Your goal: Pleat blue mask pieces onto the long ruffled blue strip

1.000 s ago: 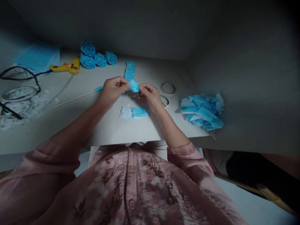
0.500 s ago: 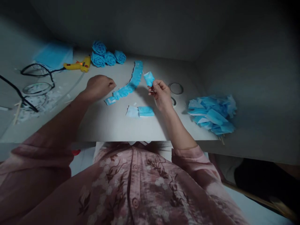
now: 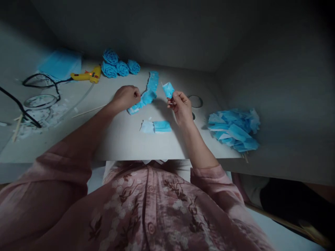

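My left hand [image 3: 126,97] is closed on a long ruffled blue strip [image 3: 148,93] that lies across the grey table [image 3: 123,136]; the fingers pinch its near part. My right hand [image 3: 180,106] is closed on a small folded blue piece [image 3: 168,89], held upright above the table, just right of the strip. A folded blue and white piece [image 3: 156,126] lies flat on the table below both hands.
Three blue fabric roses [image 3: 117,65] and a yellow glue gun [image 3: 86,75] with a black cord [image 3: 39,82] sit at the back left. A pile of blue cut pieces [image 3: 234,128] lies right. A thin stick [image 3: 87,111], rings [image 3: 195,101] and white scraps [image 3: 44,116] are nearby.
My left hand left the folded piece, went to the table and took hold of the blue strip, dragging it slightly right. My right hand kept the small folded piece raised.
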### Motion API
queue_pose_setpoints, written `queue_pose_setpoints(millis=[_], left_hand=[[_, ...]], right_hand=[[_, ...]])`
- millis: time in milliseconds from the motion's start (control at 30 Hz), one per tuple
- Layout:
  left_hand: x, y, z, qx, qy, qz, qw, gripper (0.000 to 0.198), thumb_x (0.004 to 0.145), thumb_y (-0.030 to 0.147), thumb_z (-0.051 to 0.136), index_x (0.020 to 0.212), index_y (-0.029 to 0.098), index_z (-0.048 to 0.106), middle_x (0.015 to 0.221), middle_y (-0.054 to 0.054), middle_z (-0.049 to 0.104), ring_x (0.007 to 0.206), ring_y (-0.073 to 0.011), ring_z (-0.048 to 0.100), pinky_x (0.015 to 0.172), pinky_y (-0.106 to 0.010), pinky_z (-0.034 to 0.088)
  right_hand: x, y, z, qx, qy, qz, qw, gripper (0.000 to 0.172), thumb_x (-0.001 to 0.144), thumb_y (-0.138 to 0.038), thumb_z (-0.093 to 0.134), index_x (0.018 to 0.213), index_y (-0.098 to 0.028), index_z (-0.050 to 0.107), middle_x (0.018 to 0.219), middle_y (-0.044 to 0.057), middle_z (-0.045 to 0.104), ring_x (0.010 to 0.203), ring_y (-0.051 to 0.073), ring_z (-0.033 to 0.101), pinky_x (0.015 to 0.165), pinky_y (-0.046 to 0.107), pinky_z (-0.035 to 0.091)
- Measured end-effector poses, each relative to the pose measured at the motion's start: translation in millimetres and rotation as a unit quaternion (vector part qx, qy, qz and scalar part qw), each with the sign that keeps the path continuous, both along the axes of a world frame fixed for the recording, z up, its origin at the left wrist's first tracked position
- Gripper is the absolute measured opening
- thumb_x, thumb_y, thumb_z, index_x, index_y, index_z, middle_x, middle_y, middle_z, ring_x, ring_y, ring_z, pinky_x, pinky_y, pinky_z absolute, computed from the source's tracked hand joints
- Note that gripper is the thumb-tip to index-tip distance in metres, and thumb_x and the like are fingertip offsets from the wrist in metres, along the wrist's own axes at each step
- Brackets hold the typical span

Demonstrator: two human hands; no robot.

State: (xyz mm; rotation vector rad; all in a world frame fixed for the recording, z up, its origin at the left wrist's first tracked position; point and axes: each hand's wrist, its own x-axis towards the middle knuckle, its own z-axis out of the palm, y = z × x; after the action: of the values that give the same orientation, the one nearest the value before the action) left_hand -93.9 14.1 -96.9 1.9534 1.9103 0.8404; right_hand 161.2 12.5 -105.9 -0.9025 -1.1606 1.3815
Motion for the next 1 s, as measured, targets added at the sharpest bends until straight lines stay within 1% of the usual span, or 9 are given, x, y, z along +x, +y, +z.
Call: queue_pose_setpoints(millis=[100, 200, 300, 433, 533, 600, 800, 900, 1000], left_hand=[[15.6, 1.9, -0.1, 0.006, -0.175, 0.006, 0.985, 0.014, 0.071, 0.009, 0.069, 0.067, 0.023, 0.068, 0.065, 0.000, 0.065, 0.065, -0.0162, 0.058, 0.062, -0.025, 0.045], [30.2, -5.8, -0.1, -0.058, -0.340, 0.033, 0.938, 0.015, 0.075, 0.008, 0.068, 0.069, 0.021, 0.063, 0.060, 0.002, 0.062, 0.055, -0.0124, 0.056, 0.054, -0.022, 0.044], [38.4, -15.5, -0.4, -0.097, -0.437, 0.051, 0.893, 0.017, 0.081, 0.010, 0.070, 0.073, 0.020, 0.060, 0.059, 0.003, 0.059, 0.047, -0.0112, 0.053, 0.048, -0.022, 0.045], [40.6, -21.4, -1.3, -0.089, -0.473, 0.050, 0.875, 0.016, 0.086, 0.012, 0.070, 0.076, 0.020, 0.060, 0.060, 0.004, 0.058, 0.048, -0.0098, 0.053, 0.047, -0.020, 0.043], [42.0, -22.9, -2.8, -0.073, -0.485, 0.045, 0.870, 0.016, 0.087, 0.012, 0.068, 0.076, 0.019, 0.060, 0.060, 0.004, 0.057, 0.050, -0.0092, 0.052, 0.048, -0.019, 0.042], [44.6, -24.7, -3.4, -0.061, -0.490, 0.041, 0.869, 0.017, 0.088, 0.011, 0.067, 0.075, 0.019, 0.059, 0.060, 0.004, 0.056, 0.050, -0.0088, 0.052, 0.048, -0.018, 0.040], [53.4, -30.6, -4.4, -0.067, -0.475, 0.030, 0.877, 0.017, 0.088, 0.010, 0.066, 0.075, 0.020, 0.061, 0.059, 0.005, 0.057, 0.051, -0.0088, 0.054, 0.051, -0.019, 0.041], [52.5, -28.8, -8.3, -0.075, -0.468, 0.029, 0.880, 0.016, 0.086, 0.010, 0.067, 0.076, 0.020, 0.061, 0.058, 0.005, 0.058, 0.048, -0.0086, 0.055, 0.051, -0.019, 0.043], [48.0, -25.0, -12.7, -0.076, -0.488, 0.055, 0.868, 0.015, 0.086, 0.012, 0.068, 0.079, 0.021, 0.059, 0.058, 0.005, 0.061, 0.048, -0.0099, 0.060, 0.048, -0.020, 0.043]], right_hand=[[2.0, 2.2, 1.6, 0.003, -0.001, -0.010, 1.000, 0.054, 0.075, -0.071, 0.088, 0.086, -0.027, 0.059, 0.079, -0.003, 0.063, 0.076, 0.012, 0.063, 0.068, 0.024, 0.054], [2.6, 3.4, 1.3, -0.003, 0.005, -0.008, 1.000, 0.056, 0.073, -0.071, 0.089, 0.086, -0.026, 0.059, 0.078, -0.004, 0.061, 0.075, 0.012, 0.063, 0.068, 0.024, 0.055], [1.7, 0.8, 0.6, -0.022, 0.005, 0.034, 0.999, 0.057, 0.066, -0.070, 0.094, 0.085, -0.026, 0.063, 0.077, -0.004, 0.061, 0.075, 0.012, 0.065, 0.067, 0.024, 0.055], [0.7, -7.2, 1.8, -0.029, -0.017, 0.122, 0.992, 0.054, 0.061, -0.064, 0.100, 0.079, -0.024, 0.070, 0.080, -0.003, 0.066, 0.077, 0.013, 0.065, 0.073, 0.027, 0.059], [0.7, -12.4, 3.5, -0.030, -0.054, 0.175, 0.983, 0.049, 0.065, -0.061, 0.100, 0.079, -0.023, 0.075, 0.080, -0.003, 0.069, 0.077, 0.012, 0.064, 0.080, 0.029, 0.059], [-0.5, -14.4, 2.9, -0.026, -0.082, 0.202, 0.976, 0.047, 0.068, -0.061, 0.099, 0.080, -0.022, 0.076, 0.078, -0.002, 0.070, 0.075, 0.012, 0.063, 0.079, 0.028, 0.056], [-11.5, -15.7, -7.8, 0.019, -0.128, 0.225, 0.966, 0.052, 0.064, -0.066, 0.098, 0.080, -0.020, 0.077, 0.074, -0.002, 0.070, 0.071, 0.011, 0.059, 0.072, 0.026, 0.050], [-11.7, -15.9, -7.9, 0.032, -0.150, 0.235, 0.960, 0.051, 0.067, -0.066, 0.095, 0.079, -0.020, 0.076, 0.073, -0.002, 0.069, 0.070, 0.013, 0.060, 0.070, 0.028, 0.051], [-2.5, -14.3, -1.6, 0.041, -0.173, 0.268, 0.947, 0.045, 0.075, -0.062, 0.090, 0.082, -0.020, 0.076, 0.073, -0.001, 0.069, 0.069, 0.013, 0.061, 0.073, 0.030, 0.052]])
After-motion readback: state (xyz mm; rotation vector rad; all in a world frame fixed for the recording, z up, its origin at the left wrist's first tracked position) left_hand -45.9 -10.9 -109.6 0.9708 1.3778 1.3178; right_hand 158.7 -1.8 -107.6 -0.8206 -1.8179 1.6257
